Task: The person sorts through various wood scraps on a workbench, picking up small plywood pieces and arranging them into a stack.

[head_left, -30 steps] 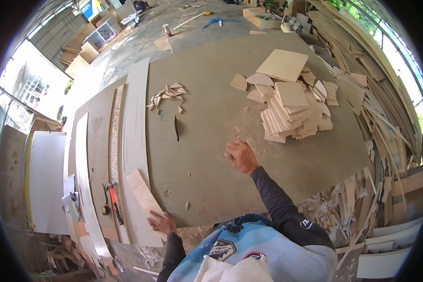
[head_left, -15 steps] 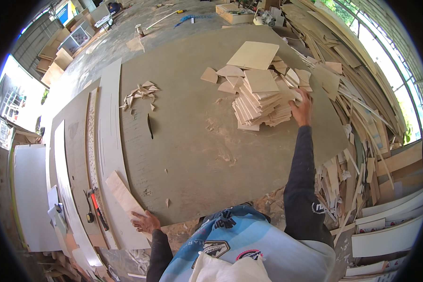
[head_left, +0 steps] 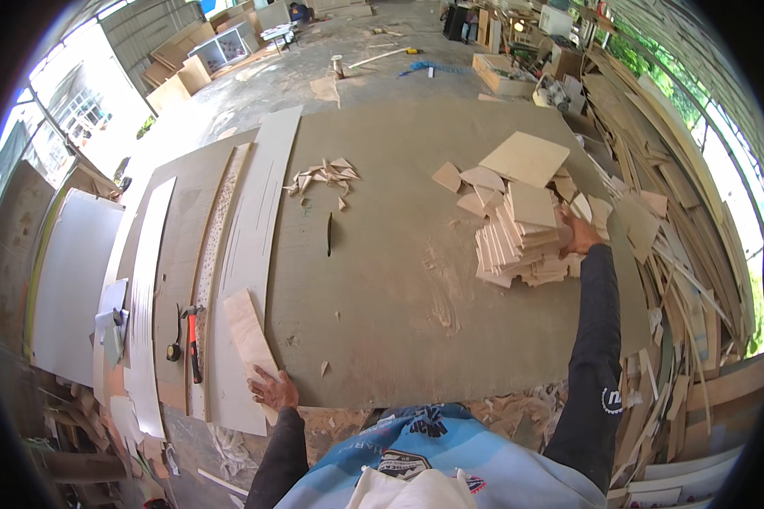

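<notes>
A: Where to find the stack of thin wooden pieces?

B: At about three o'clock on the wide grey-brown panel, counting the near edge as six. Piled unevenly, edges fanned out, with a squarish top piece above.

A: And the right hand?

B: Up against the stack's three o'clock side, fingers partly spread. Impossible to tell whether gripping any piece, with the fingertips partly hidden.

A: And the left hand?

B: Over at eight o'clock, fingers splayed, resting on the pale narrow board near its six o'clock end. No sign of a clasp.

A: Heavy or light, the stack?

B: Probably light piece by piece, weightier in a bundle. Stiff and dry by the look, so not slippery to the skin, yet apt to slide layer over layer. Thin corners likely to chip.

A: Best place to take hold?

B: For one piece, pinch opposite edges. For several, square up first, then clasp low from three and nine o'clock. For the board, better mid-length, across both long edges.
</notes>
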A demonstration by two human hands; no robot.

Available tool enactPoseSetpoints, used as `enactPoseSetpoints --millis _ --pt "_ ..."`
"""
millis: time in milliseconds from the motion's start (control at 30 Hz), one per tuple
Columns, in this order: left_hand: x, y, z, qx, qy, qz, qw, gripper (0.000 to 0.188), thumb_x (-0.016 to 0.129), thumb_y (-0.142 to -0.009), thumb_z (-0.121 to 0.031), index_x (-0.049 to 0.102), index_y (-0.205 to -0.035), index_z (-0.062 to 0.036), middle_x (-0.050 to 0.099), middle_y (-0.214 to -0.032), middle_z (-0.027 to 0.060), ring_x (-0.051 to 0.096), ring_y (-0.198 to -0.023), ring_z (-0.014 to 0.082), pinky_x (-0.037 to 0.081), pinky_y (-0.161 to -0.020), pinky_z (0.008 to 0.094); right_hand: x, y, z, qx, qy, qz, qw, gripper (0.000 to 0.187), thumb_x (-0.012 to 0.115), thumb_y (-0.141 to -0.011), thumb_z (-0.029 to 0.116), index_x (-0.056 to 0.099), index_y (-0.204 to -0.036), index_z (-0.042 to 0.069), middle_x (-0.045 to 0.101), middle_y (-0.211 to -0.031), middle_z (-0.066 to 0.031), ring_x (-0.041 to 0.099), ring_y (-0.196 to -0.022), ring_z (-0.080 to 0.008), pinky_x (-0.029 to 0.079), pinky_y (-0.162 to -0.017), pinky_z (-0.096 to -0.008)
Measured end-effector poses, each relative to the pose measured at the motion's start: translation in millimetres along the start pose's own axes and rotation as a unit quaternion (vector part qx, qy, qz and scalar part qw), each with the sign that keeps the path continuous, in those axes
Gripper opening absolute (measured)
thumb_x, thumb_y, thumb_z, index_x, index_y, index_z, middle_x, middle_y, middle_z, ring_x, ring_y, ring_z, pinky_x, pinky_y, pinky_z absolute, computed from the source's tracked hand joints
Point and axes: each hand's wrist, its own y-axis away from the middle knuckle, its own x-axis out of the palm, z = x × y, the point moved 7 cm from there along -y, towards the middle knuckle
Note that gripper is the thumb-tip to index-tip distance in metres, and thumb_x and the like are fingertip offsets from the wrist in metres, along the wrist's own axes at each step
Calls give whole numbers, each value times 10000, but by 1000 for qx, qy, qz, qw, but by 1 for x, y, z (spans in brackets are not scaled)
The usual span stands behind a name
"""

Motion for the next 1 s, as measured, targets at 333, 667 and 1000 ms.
enactPoseSetpoints --millis 333,667,1000 --pt "12 -32 -34 47 33 6 998 869 675 -918 -364 241 -1631 -125 201 -1631 314 157 -1536 453 162 -1229 608 -59 36 30 45 84 -60 994 1026 965 -401 269 637 -1327 -24 691 -1255 -232 673 -1149 -360 502 -1052 -422" --pt "6 -39 -65 32 41 10 999 845 620 -949 -419 229 -1641 -134 122 -1673 290 71 -1574 407 84 -1255 579 52 200 24 39 -523 -366 769 564 815 -833 268 659 -1286 -32 721 -1110 -75 674 -936 -169 531 -826 -305" --pt "4 -40 -74 -57 -13 51 997 1018 595 -924 -608 89 -1658 -118 105 -1679 301 58 -1581 406 108 -1232 622 204 184 316 -79 -242 41 966 1073 690 -718 844 637 -1292 -61 753 -1052 -233 762 -923 -329 597 -821 -408"
